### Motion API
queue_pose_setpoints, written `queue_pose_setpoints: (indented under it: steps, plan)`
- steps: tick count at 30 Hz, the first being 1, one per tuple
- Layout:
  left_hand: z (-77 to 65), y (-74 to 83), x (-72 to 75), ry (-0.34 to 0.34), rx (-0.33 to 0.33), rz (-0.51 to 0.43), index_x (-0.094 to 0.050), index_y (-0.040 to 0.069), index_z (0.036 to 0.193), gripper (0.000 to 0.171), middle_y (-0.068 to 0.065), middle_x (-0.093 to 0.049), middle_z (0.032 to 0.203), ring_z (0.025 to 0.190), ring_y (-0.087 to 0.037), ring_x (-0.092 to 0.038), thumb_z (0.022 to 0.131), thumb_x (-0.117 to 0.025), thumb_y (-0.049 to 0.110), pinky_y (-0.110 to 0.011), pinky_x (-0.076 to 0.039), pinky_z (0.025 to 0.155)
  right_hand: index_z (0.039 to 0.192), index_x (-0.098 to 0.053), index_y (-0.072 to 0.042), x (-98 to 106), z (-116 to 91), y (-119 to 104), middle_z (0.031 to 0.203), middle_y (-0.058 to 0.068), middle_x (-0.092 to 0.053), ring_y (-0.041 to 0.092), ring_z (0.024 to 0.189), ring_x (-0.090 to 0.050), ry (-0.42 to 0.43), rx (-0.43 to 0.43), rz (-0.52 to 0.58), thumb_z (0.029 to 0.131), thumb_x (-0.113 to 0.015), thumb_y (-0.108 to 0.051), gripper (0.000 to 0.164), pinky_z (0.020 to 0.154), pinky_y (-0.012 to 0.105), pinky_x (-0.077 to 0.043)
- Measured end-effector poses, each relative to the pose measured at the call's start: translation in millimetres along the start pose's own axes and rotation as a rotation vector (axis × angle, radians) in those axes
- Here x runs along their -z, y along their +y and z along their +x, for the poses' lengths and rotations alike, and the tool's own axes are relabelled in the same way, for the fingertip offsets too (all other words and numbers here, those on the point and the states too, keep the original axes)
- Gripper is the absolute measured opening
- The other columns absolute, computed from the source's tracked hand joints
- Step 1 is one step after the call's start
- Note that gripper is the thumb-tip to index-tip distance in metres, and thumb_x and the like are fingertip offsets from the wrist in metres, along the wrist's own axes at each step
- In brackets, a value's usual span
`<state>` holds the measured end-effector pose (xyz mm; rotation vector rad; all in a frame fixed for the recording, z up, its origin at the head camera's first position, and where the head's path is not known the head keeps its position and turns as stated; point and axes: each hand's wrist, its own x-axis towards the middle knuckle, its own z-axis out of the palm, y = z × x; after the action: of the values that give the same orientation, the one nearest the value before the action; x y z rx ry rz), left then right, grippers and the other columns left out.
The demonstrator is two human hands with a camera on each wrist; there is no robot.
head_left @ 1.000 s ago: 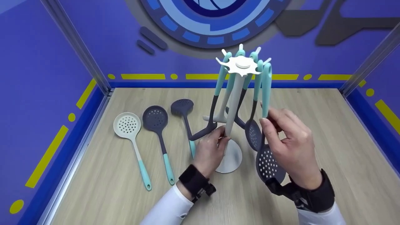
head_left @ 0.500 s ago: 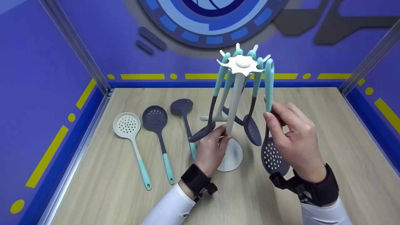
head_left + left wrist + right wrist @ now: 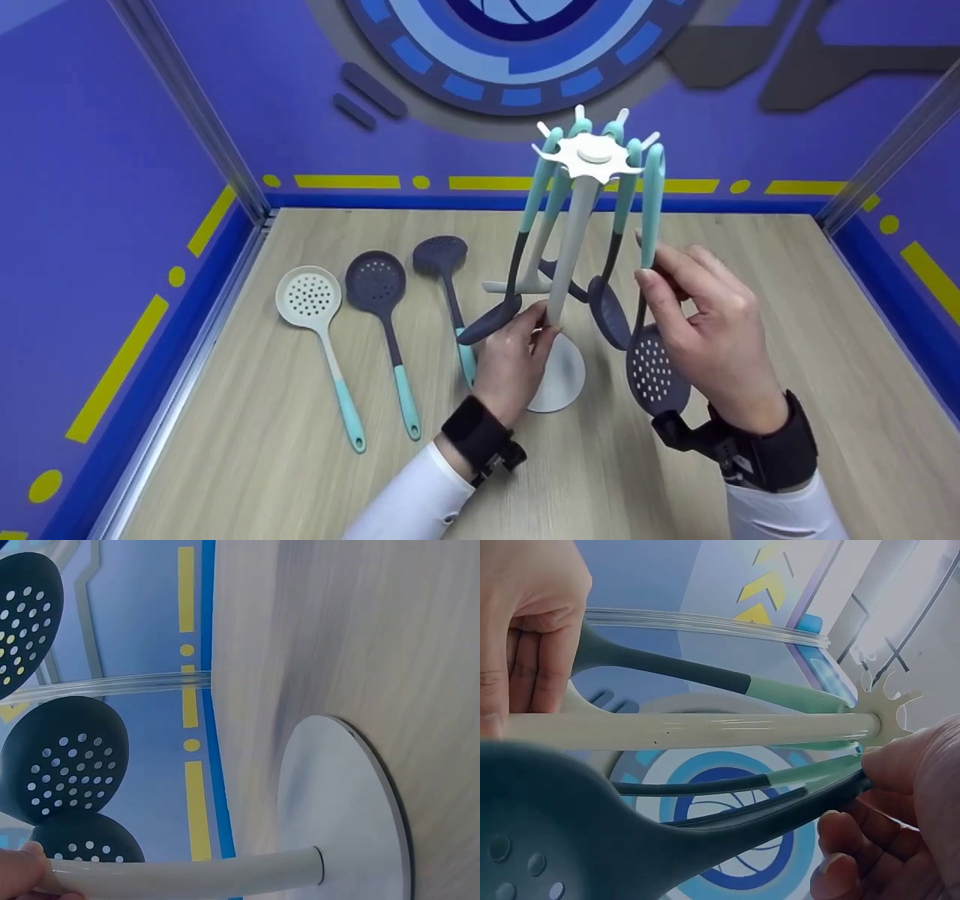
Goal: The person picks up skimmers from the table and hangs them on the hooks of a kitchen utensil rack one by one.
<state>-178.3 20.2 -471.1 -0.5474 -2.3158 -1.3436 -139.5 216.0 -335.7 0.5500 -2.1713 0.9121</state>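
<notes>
A white utensil rack (image 3: 574, 240) stands on a round base, with several mint-handled utensils hanging from its hooks. My left hand (image 3: 514, 364) grips its pole low down, thumb and fingers around it. Between thumb and fingers, my right hand (image 3: 709, 330) pinches the handle of a dark skimmer (image 3: 654, 371). The handle's top, with its hanging hole, is right beside a hook on the rack's right side. In the right wrist view the skimmer (image 3: 712, 840) runs from the lower left to my right fingertips. Hanging perforated heads (image 3: 75, 765) show in the left wrist view.
On the wooden table (image 3: 847, 360) to the left lie a white skimmer (image 3: 309, 296), a dark perforated ladle (image 3: 376, 283) and another dark perforated utensil (image 3: 441, 255), its handle partly behind my left hand. Blue panels (image 3: 105, 225) enclose the table at the sides and back.
My right hand has drawn the skimmer a little up and to the right, widening its gap from the neighbouring utensil. My left hand keeps its grip on the pole; the head view shifts slightly.
</notes>
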Motion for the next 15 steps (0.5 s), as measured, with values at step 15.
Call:
queue_pose_setpoints:
  steps: [15]
  plan:
    - [-0.5,-0.4,1.2,-0.013,0.012,-0.011,-0.068,0.010,0.121,0.024,-0.004,-0.077,0.106,0.099,-0.008,-0.073,0.098,-0.070,0.014,-0.008,-0.055,0.081,0.116,-0.074,-0.004,-11,-2,7,0.087,0.004,-0.062,0.004,0.075,-0.053,0.000,-0.031,0.036,0.093,-0.071,0.002,0.025,0.063,0.010,-0.040]
